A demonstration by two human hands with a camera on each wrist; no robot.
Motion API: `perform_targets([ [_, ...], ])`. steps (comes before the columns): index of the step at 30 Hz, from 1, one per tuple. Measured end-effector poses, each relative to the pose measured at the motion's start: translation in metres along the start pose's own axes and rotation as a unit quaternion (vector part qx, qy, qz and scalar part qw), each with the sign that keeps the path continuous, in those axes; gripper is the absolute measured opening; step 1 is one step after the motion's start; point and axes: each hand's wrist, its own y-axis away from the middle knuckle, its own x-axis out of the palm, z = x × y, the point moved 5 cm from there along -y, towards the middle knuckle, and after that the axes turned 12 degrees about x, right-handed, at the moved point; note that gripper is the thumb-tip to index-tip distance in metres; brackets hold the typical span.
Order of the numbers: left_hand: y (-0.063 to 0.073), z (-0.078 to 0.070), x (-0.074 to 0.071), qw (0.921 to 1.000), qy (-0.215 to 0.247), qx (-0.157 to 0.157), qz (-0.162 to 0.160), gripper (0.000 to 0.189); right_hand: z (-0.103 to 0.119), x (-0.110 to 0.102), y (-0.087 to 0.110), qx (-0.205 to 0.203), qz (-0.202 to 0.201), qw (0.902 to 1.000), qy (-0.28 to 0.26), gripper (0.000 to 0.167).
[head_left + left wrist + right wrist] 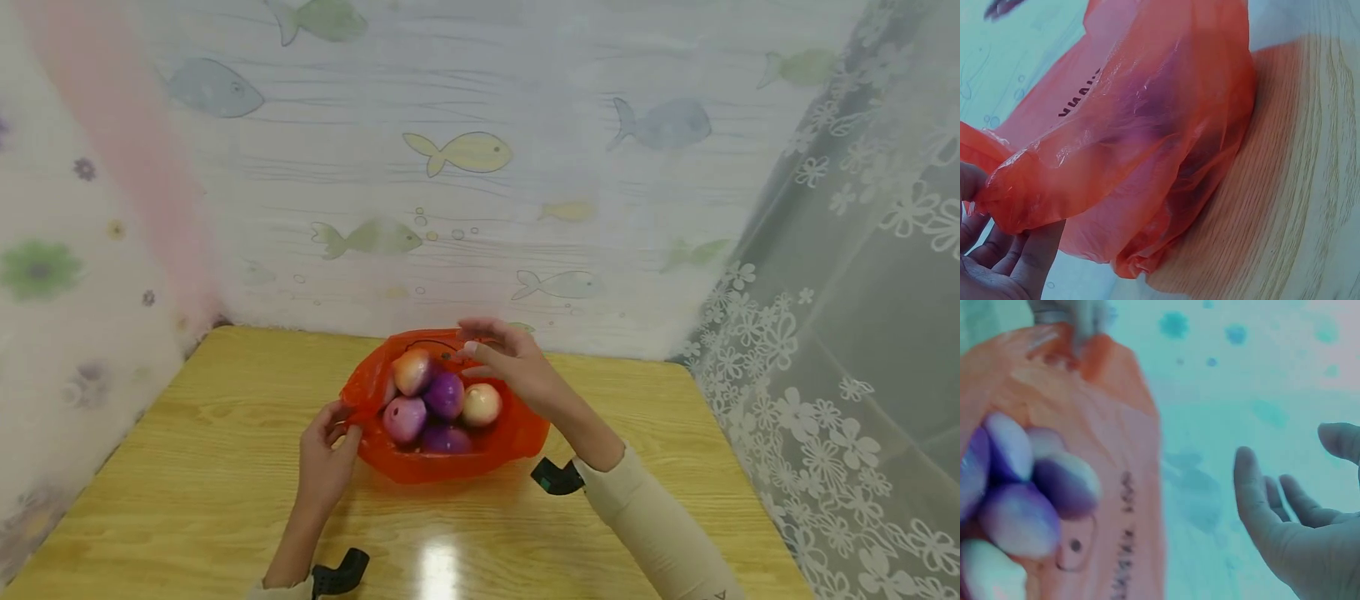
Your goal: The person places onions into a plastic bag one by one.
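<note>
A red plastic bag (420, 468) lies with its mouth spread wide on the table. Inside it sit several glossy, rounded purple-and-cream pieces (444, 395), which look like turnips or toy vegetables; their exact kind is unclear. My left hand (324, 454) pinches the bag's left rim between thumb and fingers, and in the left wrist view the gathered film (1035, 194) bunches at the fingertips. Over the far right part of the bag, my right hand (517, 367) has its fingers spread apart. The right wrist view shows that hand (1297, 531) holding nothing, beside the bag's printed side (1119, 519).
The bag rests on a light wood-grain table (240, 417). Behind stands a wall with fish drawings (465, 154), and a floral lace curtain (832, 433) borders the right side. A black wrist mount (557, 477) juts out under the right forearm, another (341, 572) at the left.
</note>
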Motion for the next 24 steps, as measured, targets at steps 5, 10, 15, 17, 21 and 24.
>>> perform_targets([
  [5,0.000,-0.001,-0.001,0.9999,0.002,0.009,-0.007,0.030,0.008,-0.034,0.019,-0.058,-0.068,0.9951,-0.041,0.038],
  [10,0.000,0.000,-0.003,1.0000,-0.004,0.005,-0.006,0.030,0.000,-0.072,0.035,-0.077,-0.126,0.9814,-0.122,0.026],
  [15,0.001,0.000,-0.007,1.0000,-0.008,0.001,-0.003,0.031,-0.024,-0.104,0.038,-0.060,-0.163,0.9695,-0.173,0.021],
  [17,0.001,0.000,-0.008,0.9999,-0.011,0.003,-0.003,0.030,-0.038,-0.116,0.035,-0.040,-0.179,0.9663,-0.181,0.022],
  [21,0.001,0.000,-0.011,0.9999,-0.014,0.007,-0.007,0.031,-0.070,-0.137,0.025,0.019,-0.206,0.9631,-0.172,0.030],
  [24,0.002,0.000,-0.013,0.9998,-0.018,0.007,-0.009,0.031,-0.096,-0.151,0.014,0.062,-0.223,0.9587,-0.165,0.040],
])
